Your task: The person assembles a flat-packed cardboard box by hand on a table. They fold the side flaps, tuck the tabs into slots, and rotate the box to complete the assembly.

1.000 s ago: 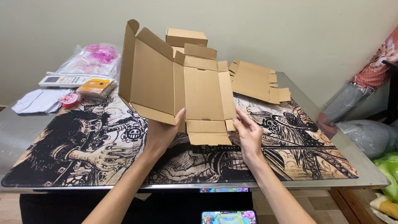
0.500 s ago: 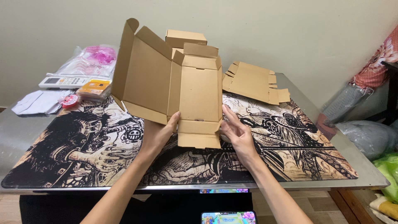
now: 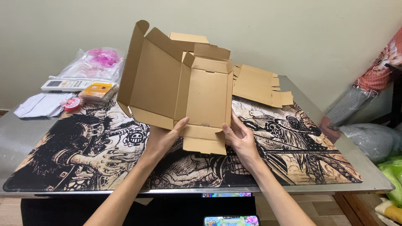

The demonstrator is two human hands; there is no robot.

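At nine o'clock on the table (image 3: 16,138) lie a white remote (image 3: 65,84) and a plastic bag (image 3: 98,62). The left hand (image 3: 161,140) grips the bottom edge of the half-folded cardboard box (image 3: 180,90) (held above the printed mat (image 3: 83,155)). The right hand (image 3: 238,140) pinches its right side flap. At two o'clock lie flat cardboard sheets (image 3: 259,86).

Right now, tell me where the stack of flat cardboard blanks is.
In the head view, the flat blanks lie at the table's far edge, right of centre, just right of the half-folded box held up by both hands.
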